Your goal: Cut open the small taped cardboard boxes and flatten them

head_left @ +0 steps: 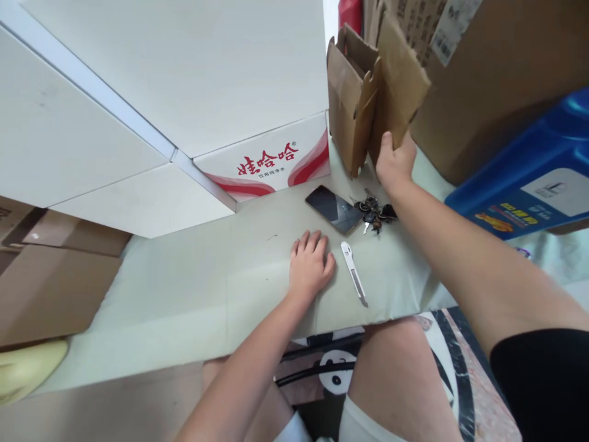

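Observation:
My left hand [310,265] lies flat, fingers together, on the pale green table surface [193,288] near its front edge. Just right of it lies a white utility knife [353,272], not touched. My right hand [394,162] reaches to the back of the table and grips the lower edge of a small open brown cardboard box [363,92], thumb on its front flap. Between the hands lie a dark phone [332,209] and a bunch of keys [375,212].
A white carton with red Chinese lettering [267,162] stands at the back under stacked white boxes [138,92]. A large brown carton [497,80] and a blue container [529,178] sit at right. Brown boxes [50,270] lie at left. My knees are below the table edge.

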